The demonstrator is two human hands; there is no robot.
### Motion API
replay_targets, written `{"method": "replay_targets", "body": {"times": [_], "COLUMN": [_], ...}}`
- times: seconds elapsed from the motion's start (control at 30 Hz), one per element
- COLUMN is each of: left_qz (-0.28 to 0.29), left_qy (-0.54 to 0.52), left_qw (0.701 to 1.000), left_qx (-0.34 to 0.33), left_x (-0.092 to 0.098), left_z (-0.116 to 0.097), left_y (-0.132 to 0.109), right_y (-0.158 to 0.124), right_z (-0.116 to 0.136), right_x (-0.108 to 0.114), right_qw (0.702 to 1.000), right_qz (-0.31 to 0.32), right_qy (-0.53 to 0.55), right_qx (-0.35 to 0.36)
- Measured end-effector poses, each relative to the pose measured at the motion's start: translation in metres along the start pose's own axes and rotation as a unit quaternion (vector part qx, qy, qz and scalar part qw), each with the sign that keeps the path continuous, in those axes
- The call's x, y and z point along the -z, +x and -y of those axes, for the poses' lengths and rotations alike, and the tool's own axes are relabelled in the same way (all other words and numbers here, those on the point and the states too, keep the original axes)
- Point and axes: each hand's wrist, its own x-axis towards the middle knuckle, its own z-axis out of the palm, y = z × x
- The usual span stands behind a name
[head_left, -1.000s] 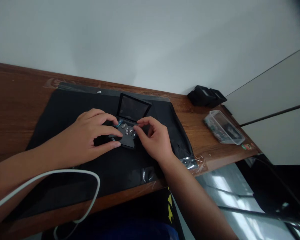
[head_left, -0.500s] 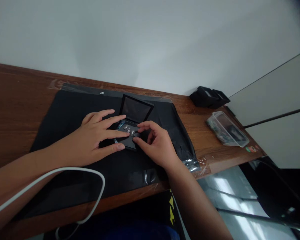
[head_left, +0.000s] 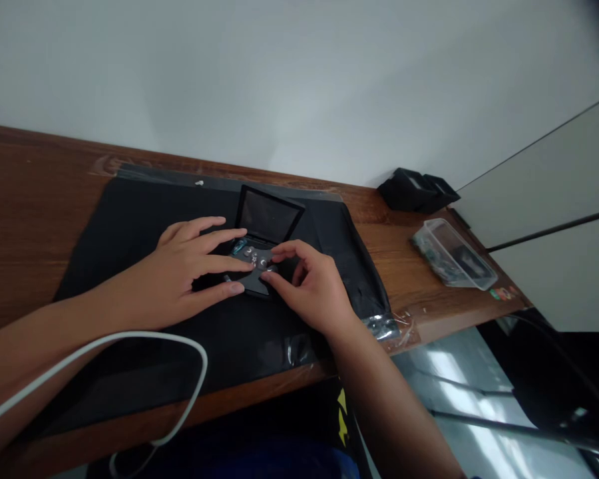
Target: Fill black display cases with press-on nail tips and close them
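A small black hinged case (head_left: 254,282) lies on the black mat, its dark lid (head_left: 268,214) raised at the back. Several small shiny pieces (head_left: 254,255), some with crescent and star shapes, sit inside, along with a bluish clear piece (head_left: 239,246) at the back left. Across the left side of the case, my left hand (head_left: 190,266) is spread with fingers apart, one fingertip touching near the pieces. At the case's right side my right hand (head_left: 312,279) has thumb and index finger close together around a small dark round piece (head_left: 272,269), mostly hidden by the fingers.
The black mat (head_left: 130,219) is taped to a wooden table (head_left: 24,193) against a pale wall. Black bins (head_left: 406,189) and a clear plastic box (head_left: 459,256) stand at the right. A white cable (head_left: 199,372) loops over the front edge, near my left forearm.
The view has shifted slightly. My right thumb and index finger have come a little closer around the dark piece. The left hand keeps nearly the same pose.
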Motion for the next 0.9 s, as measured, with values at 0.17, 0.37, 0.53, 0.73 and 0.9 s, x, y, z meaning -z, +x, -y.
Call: {"method": "replay_targets", "body": {"times": [0.17, 0.37, 0.53, 0.73, 0.9], "left_qz": [-0.035, -0.01, -0.008, -0.018, -0.022], "left_qy": [0.002, 0.007, 0.01, 0.011, 0.015], "left_qw": [0.999, 1.0, 1.0, 1.0, 1.0], "left_qx": [-0.013, 0.01, 0.01, 0.0, 0.01], "left_x": [0.01, 0.02, 0.02, 0.019, 0.018], "left_z": [0.002, 0.004, 0.004, 0.003, 0.006], "left_y": [0.002, 0.007, 0.007, 0.007, 0.009], "right_y": [-0.001, -0.002, -0.001, -0.001, -0.002], "right_z": [0.001, 0.001, 0.003, 0.006, 0.003], "right_x": [0.001, 0.0, 0.002, 0.0, -0.002], "right_qw": [1.0, 1.0, 1.0, 0.999, 0.999], "right_qz": [-0.005, -0.008, -0.025, -0.035, -0.032], "right_qy": [-0.012, 0.004, -0.01, -0.032, -0.022], "right_qx": [0.011, 0.009, -0.001, 0.0, 0.008]}}
